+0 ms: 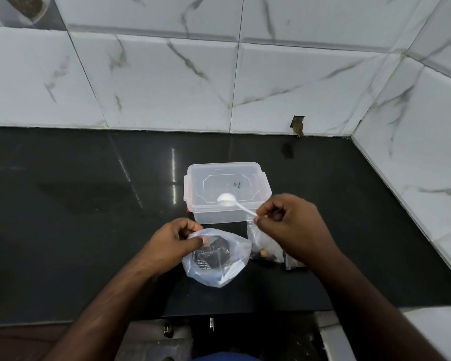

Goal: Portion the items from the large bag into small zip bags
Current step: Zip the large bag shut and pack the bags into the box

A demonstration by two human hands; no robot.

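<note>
- A dark, glossy table (76,204) runs along a wall of white marble-look tiles (167,82), with a corner on the right.
- At the middle stands a clear plastic container (225,190) with its lid on; it looks almost empty.
- The left hand (176,246) holds the large bag (215,259) just in front of the container; its fingers pinch the rim and keep the mouth open. Dark items lie inside.
- The right hand (288,225) holds a white plastic spoon (235,204) by the handle end, fingers curled narrow around it. The bowl hangs over the container lid and looks empty.
- Small zip bags (267,246), some already with dark content, lie just right of the large bag, partly hidden under the right hand.
- I think the risk is spilling: the spoon is shallow and the thin large bag is soft, so if the left pinch slips the mouth may collapse and items scatter on the table.
- The small bags lie flat, so their openings can close when the spoon arrives.
</note>
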